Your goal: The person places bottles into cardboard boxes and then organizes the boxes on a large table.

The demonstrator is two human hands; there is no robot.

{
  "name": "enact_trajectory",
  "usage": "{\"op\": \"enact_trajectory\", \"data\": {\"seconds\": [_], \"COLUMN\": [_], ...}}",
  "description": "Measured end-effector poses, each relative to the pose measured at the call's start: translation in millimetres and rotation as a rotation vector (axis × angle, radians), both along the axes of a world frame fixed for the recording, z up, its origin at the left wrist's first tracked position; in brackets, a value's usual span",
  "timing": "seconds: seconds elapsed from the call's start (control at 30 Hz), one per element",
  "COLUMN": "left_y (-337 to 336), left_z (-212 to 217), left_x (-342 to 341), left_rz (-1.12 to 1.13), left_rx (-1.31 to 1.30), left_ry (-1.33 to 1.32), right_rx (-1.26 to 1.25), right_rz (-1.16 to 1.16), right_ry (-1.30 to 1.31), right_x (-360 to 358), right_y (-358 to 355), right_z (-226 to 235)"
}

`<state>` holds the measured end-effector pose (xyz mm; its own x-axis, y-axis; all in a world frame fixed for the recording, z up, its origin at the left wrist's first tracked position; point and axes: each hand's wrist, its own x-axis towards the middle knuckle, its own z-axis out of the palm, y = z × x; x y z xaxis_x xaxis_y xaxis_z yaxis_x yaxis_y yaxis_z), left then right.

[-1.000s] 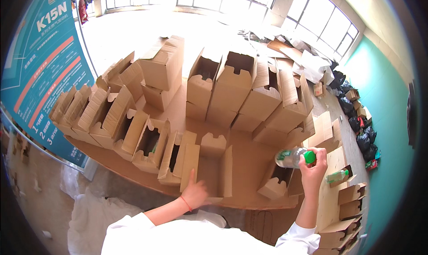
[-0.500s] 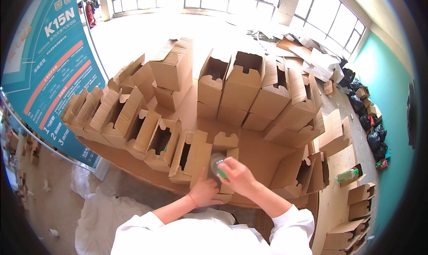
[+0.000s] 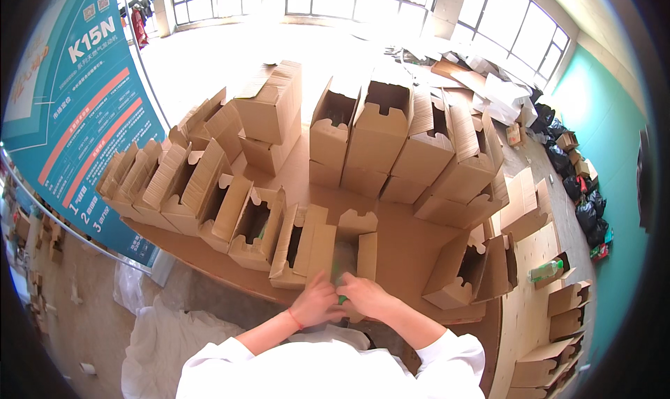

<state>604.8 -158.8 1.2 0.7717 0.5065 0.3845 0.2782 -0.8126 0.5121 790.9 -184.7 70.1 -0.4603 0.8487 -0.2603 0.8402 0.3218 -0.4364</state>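
Note:
Right in front of me, at the table's near edge, an open cardboard box (image 3: 367, 256) has its flaps spread. A clear plastic bottle (image 3: 343, 254) with a green cap (image 3: 342, 299) lies inside it, blurred, its cap end toward me. Around that cap end the fingers of my right hand (image 3: 364, 298) are closed. My left hand (image 3: 315, 303) is against the box's near left side, fingers bent and almost meeting the right ones. What its fingertips grip is hidden.
Several open boxes (image 3: 255, 230) stand in a row on my left, some holding bottles. Taller stacked boxes (image 3: 377, 130) are at the back of the cardboard-covered table (image 3: 401, 242). More boxes (image 3: 457, 268) stand right. A teal banner (image 3: 91, 120) rises at left.
My right hand has moved down toward me with the bottle's cap end, and the bottle now lies lower in the box. My left hand's fingers have drawn in beside it.

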Motion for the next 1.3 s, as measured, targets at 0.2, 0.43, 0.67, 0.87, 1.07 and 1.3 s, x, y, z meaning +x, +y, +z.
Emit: {"op": "enact_trajectory", "data": {"seconds": [0.2,0.43,0.67,0.87,1.07,1.3], "left_y": [3.6,-3.9,-2.1,-3.6,-2.0,2.4], "left_z": [6.3,17.6,18.6,11.9,19.3,29.0], "left_x": [-5.1,-14.2,-14.4,-10.6,16.6,19.2], "left_rz": [-0.101,-0.056,-0.042,0.138,0.416,0.396], "left_rx": [0.005,0.02,-0.079,-0.041,-0.101,-0.062], "left_ry": [0.071,0.281,0.21,0.025,-0.035,0.018], "right_rx": [-0.05,0.052,0.373,0.644,0.401,0.429], "right_rz": [-0.087,-0.102,-0.091,-0.394,-0.682,-0.561], "right_ry": [-0.141,-0.086,0.118,0.088,-0.117,0.52], "right_x": [-4.2,1.4,6.3,12.7,64.9,63.7], "right_y": [5.3,7.0,13.4,12.4,33.2,78.1], "right_z": [-48.0,-50.0,-69.5,-7.7,-18.6,-40.2]}}
